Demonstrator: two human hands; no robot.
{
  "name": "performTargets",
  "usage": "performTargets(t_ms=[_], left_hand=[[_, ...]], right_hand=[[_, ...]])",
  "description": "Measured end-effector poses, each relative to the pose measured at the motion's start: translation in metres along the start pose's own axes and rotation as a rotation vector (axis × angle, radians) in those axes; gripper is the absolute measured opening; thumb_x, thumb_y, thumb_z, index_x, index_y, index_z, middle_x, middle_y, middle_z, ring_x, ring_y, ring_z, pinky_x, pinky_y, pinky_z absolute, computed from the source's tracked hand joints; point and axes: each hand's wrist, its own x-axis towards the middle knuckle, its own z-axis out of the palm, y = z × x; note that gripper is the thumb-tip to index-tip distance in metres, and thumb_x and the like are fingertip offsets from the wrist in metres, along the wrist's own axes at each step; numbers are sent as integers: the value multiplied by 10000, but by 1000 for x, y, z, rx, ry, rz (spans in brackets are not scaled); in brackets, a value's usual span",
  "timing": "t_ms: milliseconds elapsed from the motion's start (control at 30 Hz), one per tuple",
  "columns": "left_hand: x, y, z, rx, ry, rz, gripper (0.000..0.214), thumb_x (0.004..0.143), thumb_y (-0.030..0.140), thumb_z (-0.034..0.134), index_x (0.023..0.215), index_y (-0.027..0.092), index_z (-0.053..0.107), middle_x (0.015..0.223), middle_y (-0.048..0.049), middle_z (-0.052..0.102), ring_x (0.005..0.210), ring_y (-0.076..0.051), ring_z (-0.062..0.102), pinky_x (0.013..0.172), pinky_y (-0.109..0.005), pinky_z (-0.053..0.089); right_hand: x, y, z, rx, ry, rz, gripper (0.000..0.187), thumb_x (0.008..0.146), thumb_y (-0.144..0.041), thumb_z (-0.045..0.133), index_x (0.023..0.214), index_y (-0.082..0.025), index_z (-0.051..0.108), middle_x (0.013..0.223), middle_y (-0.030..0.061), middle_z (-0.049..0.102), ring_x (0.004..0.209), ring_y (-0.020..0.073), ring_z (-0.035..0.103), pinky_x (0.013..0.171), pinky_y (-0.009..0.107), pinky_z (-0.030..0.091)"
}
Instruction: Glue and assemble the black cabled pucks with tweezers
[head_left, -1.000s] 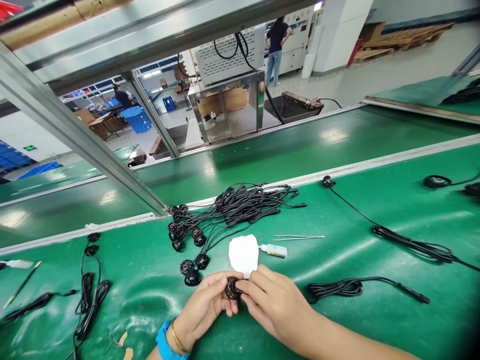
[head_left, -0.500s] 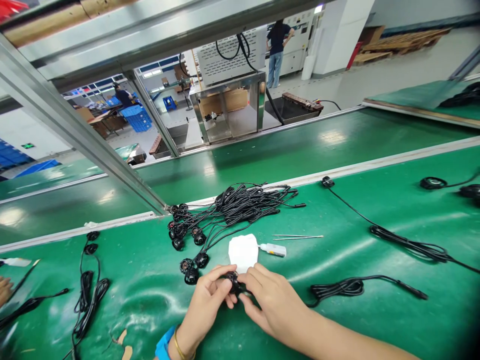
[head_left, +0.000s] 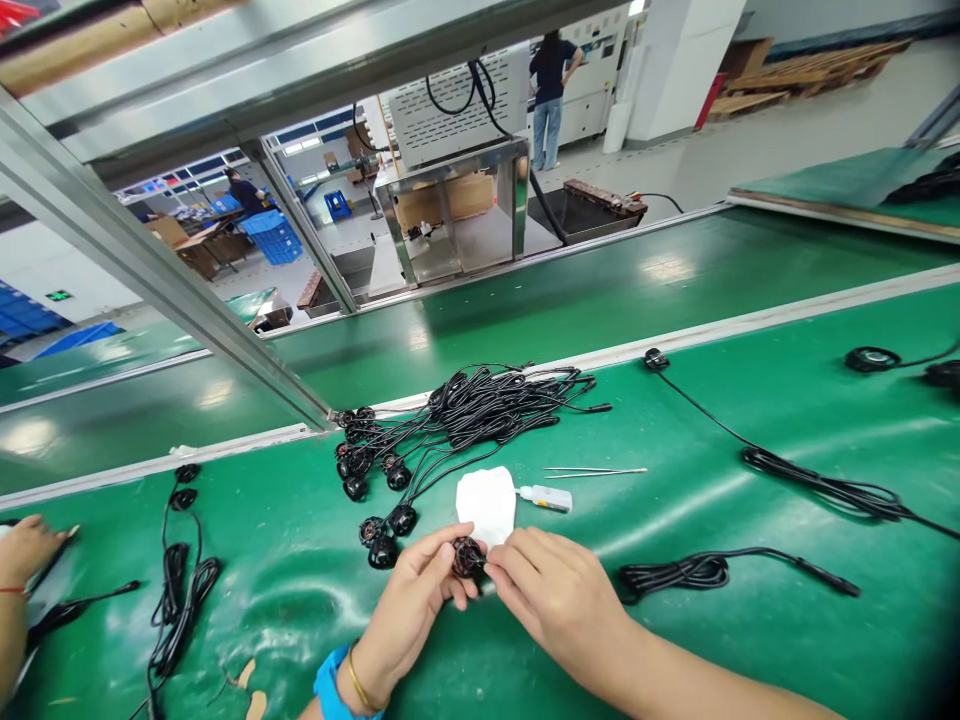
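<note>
A small round black housing [head_left: 469, 557] with its open, brownish inside turned up is pinched between the thumb and fingers of my left hand [head_left: 427, 575]. My right hand [head_left: 551, 590] is closed at the housing's right side, its fingertips on what looks like the short black cable leaving it; the fingers partly hide this spot. Just beyond my hands lies a white pad [head_left: 486, 500], with a small white bottle [head_left: 549, 498] whose tip touches it. Metal tweezers [head_left: 596, 471] rest to the right. A coiled black cable [head_left: 675, 575] lies right of my right hand.
A heap of black cables [head_left: 495, 405] with several round housings [head_left: 382, 551] lies beyond my left hand. More cables lie left [head_left: 180, 600] and right [head_left: 825, 485]. A co-worker's hand [head_left: 34, 548] is at the far left. A metal post [head_left: 187, 270] slants behind the green mat.
The housing has tipped so that its open inside shows, and my right fingers have drawn together at its side. The co-worker's hand has come further into view at the left.
</note>
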Motion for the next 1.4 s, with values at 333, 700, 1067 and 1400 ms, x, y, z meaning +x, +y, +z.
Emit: performTargets(t_ms=[333,700,1067,1400], left_hand=[[1,1,2,20,-11,-36,390,876,376,715,1196,153,726,737,-40,667,636,-132,624,544,-220,466],[-2,1,3,311,6,76,440,842,348,730,1232,152,679,690,-14,641,561,-106,522,506,-203,440],[-3,-7,12,415,55,99,276,860,227,650,1130,180,690,790,-27,660,649,-140,574,554,-223,460],[-2,-7,14,358,40,81,345,855,272,680,1181,158,668,780,-25,645,653,-135,550,603,-243,489]], right_hand=[[4,-3,-3,-35,0,-103,232,998,-160,453,819,-180,600,728,14,566,656,174,490,599,323,311],[1,-3,1,-41,-24,-54,150,953,-133,503,850,-176,603,739,15,571,674,180,510,600,318,332],[-4,-7,7,-97,-29,-47,156,933,-102,495,832,-188,578,732,14,569,670,175,508,595,325,309],[-6,-9,9,-96,-24,-44,158,938,-108,472,857,-181,585,723,19,573,663,185,515,601,328,315]])
